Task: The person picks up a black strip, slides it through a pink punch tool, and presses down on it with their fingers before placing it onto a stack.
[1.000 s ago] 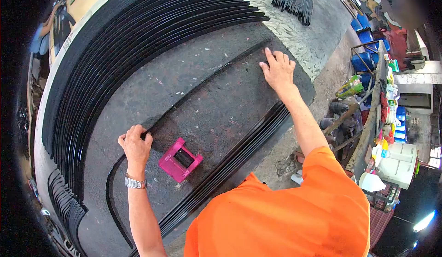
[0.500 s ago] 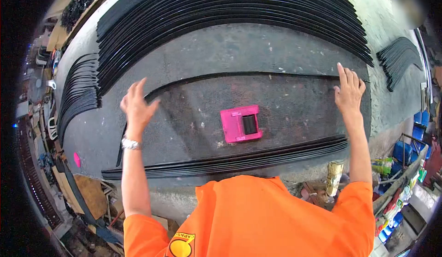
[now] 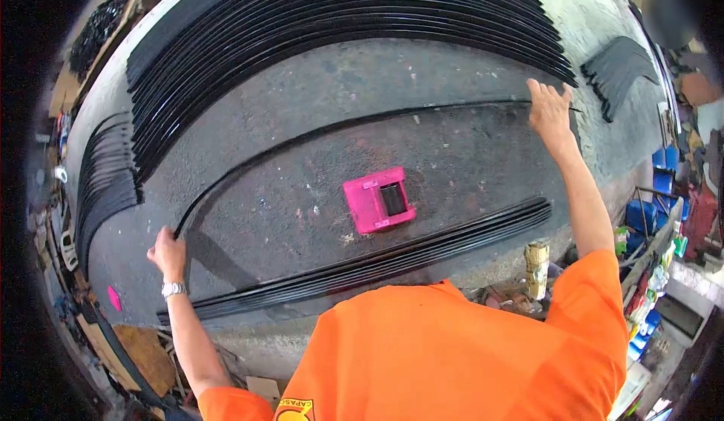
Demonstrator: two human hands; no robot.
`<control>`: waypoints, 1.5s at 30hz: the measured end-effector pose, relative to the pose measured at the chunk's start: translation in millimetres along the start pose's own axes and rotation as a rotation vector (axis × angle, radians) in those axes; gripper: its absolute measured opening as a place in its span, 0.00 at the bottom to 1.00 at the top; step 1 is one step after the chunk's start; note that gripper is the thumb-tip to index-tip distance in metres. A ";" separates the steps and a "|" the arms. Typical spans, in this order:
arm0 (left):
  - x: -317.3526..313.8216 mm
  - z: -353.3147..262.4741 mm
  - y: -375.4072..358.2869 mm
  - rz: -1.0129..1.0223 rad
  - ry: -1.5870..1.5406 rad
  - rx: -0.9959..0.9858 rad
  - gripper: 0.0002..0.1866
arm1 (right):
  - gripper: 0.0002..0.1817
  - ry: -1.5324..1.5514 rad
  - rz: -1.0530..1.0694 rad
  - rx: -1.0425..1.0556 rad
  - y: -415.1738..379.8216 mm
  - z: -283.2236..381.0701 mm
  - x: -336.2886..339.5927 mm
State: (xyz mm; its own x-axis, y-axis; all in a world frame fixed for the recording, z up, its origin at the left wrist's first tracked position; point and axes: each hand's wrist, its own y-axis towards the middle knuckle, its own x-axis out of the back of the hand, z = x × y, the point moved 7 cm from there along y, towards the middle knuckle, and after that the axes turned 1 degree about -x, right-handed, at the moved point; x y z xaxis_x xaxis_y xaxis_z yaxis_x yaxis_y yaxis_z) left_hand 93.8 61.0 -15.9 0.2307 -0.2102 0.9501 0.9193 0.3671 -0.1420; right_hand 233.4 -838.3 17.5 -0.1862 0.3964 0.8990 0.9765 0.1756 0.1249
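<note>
A long, thin black strip (image 3: 317, 129) bows across the dark worktop (image 3: 445, 157) between my two hands. My left hand (image 3: 167, 252), with a silver watch at the wrist, is closed around the strip's left end. Near the other end, my right hand (image 3: 550, 113) has its fingers curled over the strip, and a short tip pokes out past it. Below the strip's curve sits a pink tape dispenser-like holder (image 3: 366, 204) with a black roll (image 3: 392, 199) in it. Several black strips (image 3: 362, 264) lie bundled along the near edge.
A big stack of curved black strips (image 3: 339, 21) fills the far side. Smaller strip piles lie at left (image 3: 105, 187) and right (image 3: 618, 74). A small pink piece (image 3: 115, 298) rests near the left edge. Blue containers (image 3: 641, 215) stand beyond the right side.
My left hand has moved down and left, taking hold of the strip's end. My right hand has come down onto the strip's right part. The view has shifted and turned slightly.
</note>
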 end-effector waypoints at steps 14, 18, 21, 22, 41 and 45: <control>165.7 123.0 0.1 -0.832 0.233 0.121 0.18 | 0.28 0.030 -0.445 -0.467 -80.5 -64.3 128.7; 162.9 129.1 -4.7 -0.893 0.215 0.109 0.19 | 0.30 0.030 -0.505 -0.540 -110.7 -74.9 147.7; 164.3 113.5 -10.9 -0.829 0.189 0.178 0.18 | 0.31 0.034 -0.481 -0.586 -126.1 -79.7 156.1; 162.7 108.1 -13.5 -0.829 0.203 0.176 0.18 | 0.32 0.034 -0.484 -0.592 -130.2 -81.3 155.9; 141.6 66.1 -32.2 -0.768 0.184 0.201 0.20 | 0.31 -0.002 -0.420 -0.654 -147.1 -83.5 160.7; 133.3 64.6 -29.0 -0.799 0.153 0.190 0.22 | 0.31 -0.030 -0.361 -0.677 -141.7 -82.9 159.4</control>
State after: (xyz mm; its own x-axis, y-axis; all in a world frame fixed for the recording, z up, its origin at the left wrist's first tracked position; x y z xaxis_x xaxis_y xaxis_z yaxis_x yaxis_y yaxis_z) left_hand 77.3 80.9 132.8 -0.4148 -0.5878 0.6945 0.7583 0.1986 0.6210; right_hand 74.3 -874.7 177.9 -0.4994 0.4451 0.7433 0.7061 -0.2880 0.6469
